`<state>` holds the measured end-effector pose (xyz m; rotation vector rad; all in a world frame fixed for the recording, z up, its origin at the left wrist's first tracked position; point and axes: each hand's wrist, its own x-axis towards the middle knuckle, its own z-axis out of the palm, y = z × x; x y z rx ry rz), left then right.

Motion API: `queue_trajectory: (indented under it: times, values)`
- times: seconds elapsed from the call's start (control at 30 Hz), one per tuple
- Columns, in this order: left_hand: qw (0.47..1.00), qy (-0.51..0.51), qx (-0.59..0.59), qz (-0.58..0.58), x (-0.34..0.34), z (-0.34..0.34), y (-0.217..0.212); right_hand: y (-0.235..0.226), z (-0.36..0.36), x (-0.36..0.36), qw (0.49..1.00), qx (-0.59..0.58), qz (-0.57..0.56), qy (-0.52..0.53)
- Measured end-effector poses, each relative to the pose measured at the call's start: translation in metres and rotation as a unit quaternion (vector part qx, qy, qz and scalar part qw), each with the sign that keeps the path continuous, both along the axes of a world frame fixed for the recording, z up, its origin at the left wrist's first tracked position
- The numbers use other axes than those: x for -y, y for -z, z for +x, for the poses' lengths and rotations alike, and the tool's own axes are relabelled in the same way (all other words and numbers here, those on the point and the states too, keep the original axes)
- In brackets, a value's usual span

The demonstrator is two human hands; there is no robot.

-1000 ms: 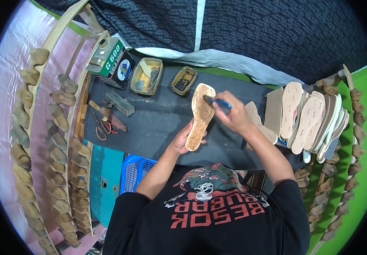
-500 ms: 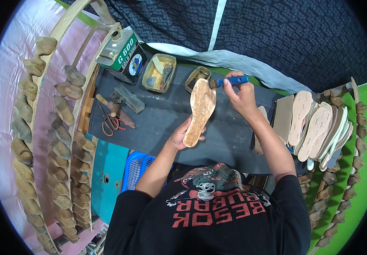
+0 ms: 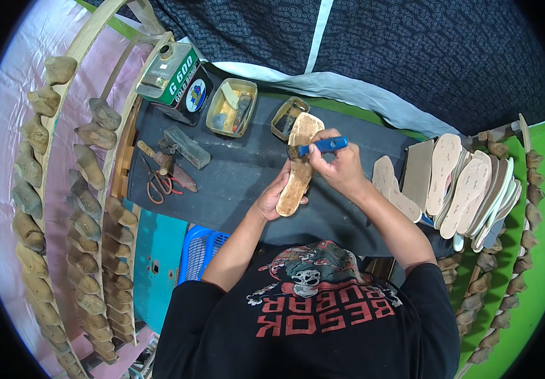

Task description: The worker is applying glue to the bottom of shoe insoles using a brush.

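A mottled brown insole (image 3: 295,183) is held up over the dark table, toe end pointing away from me. My left hand (image 3: 275,194) is closed round its heel part, with fingers showing on both sides. In my right hand (image 3: 342,165) is a brush with a blue handle (image 3: 331,145). Its dark bristle end lies against the middle of the insole, near the left edge. Just beyond the insole's toe stands a small open tub (image 3: 280,126) with dark residue inside.
A green metal can (image 3: 176,82) and a yellowish tub (image 3: 222,126) with tools stand at the back left. Scissors (image 3: 156,189), pliers and a knife lie nearby. Stacked pale insoles (image 3: 468,196) fill the right end. Racks of wooden shoe lasts (image 3: 29,183) flank both sides.
My right hand has brought the brush from the insole's upper right edge down and left to its middle. The insole has turned slightly in my left hand.
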<state>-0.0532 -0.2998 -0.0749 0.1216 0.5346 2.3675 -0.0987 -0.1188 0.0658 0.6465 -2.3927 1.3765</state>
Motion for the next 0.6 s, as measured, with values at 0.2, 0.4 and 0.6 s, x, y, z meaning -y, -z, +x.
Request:
queue_trajectory:
  times: [0.2, 0.4, 0.6]
  values:
    - [1.000, 0.009, 0.005, 0.015, -0.004, -0.001, -0.003, -0.004, -0.008, -0.001, 0.991, 0.085, -0.085, 0.058]
    - [1.000, -0.023, 0.009, 0.018, -0.008, 0.001, -0.003, -0.009, 0.003, -0.003, 0.998, -0.055, 0.036, 0.010]
    - [1.000, 0.002, -0.007, -0.001, -0.009, -0.001, -0.009, -0.005, -0.002, -0.002, 1.000, -0.011, 0.026, 0.008]
